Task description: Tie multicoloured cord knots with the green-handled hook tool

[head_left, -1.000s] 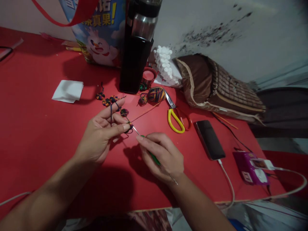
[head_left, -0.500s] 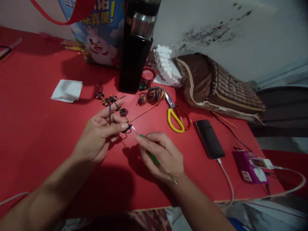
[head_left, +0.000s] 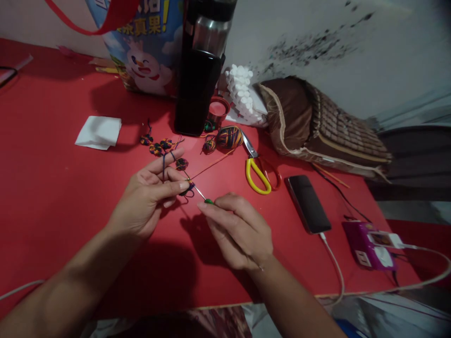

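Above the red table (head_left: 52, 197), my left hand (head_left: 150, 195) pinches a small dark multicoloured crochet piece (head_left: 186, 188) between thumb and forefinger, with blue yarn looped over the raised forefinger. My right hand (head_left: 239, 230) is closed round a green-handled crochet hook (head_left: 205, 198); its metal tip reaches into the crochet piece. An orange strand runs from the piece to a multicoloured yarn ball (head_left: 229, 137). Several small finished crochet pieces (head_left: 157, 146) lie just beyond my left hand.
Yellow-handled scissors (head_left: 258, 174) and a black phone (head_left: 308, 203) on a cable lie to the right. A purple power strip (head_left: 368, 244) sits near the right edge. At the back stand a tall black flask (head_left: 199, 70), a printed bag (head_left: 144, 47), a brown cushion (head_left: 317, 124) and a white tissue (head_left: 99, 132).
My right hand has rolled over slightly, so the green handle is now mostly hidden under its fingers. The left hand keeps its pinch in the same place.
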Action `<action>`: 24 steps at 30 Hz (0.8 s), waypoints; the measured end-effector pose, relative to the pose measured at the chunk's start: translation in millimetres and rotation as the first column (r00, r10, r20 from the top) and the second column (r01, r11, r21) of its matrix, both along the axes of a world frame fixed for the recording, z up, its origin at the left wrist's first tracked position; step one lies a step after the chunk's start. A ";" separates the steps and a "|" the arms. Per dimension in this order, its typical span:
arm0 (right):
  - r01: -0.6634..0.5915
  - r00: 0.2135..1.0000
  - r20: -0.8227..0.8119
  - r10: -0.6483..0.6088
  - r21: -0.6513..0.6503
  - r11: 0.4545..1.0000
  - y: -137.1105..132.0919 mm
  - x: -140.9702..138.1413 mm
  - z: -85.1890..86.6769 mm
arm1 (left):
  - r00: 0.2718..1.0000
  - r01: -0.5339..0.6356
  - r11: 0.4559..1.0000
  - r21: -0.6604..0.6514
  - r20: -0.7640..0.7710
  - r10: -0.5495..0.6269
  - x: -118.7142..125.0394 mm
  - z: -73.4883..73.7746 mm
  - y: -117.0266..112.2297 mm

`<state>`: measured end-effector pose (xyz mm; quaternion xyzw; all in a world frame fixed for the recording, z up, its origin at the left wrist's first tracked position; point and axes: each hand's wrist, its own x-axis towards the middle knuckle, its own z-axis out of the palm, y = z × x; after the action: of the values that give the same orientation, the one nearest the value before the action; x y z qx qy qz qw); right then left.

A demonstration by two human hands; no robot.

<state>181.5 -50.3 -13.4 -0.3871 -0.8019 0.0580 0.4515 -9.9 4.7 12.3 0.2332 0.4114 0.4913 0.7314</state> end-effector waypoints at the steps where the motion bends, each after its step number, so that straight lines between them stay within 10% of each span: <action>1: -0.005 1.000 -0.002 0.005 -0.011 1.000 0.0 0.4 0.6 | 1.000 -0.003 1.000 0.005 -0.001 0.003 0.3 0.0 -0.1; 24: -0.046 0.999 0.023 0.047 -0.069 0.997 3.1 8.2 2.8 | 1.000 -0.007 0.999 0.053 -0.024 0.009 -2.9 -5.9 1.6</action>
<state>189.7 -47.2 -10.6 -0.3842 -0.8137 0.0910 0.4267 -12.8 6.4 6.4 0.2568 0.4079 0.5022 0.7180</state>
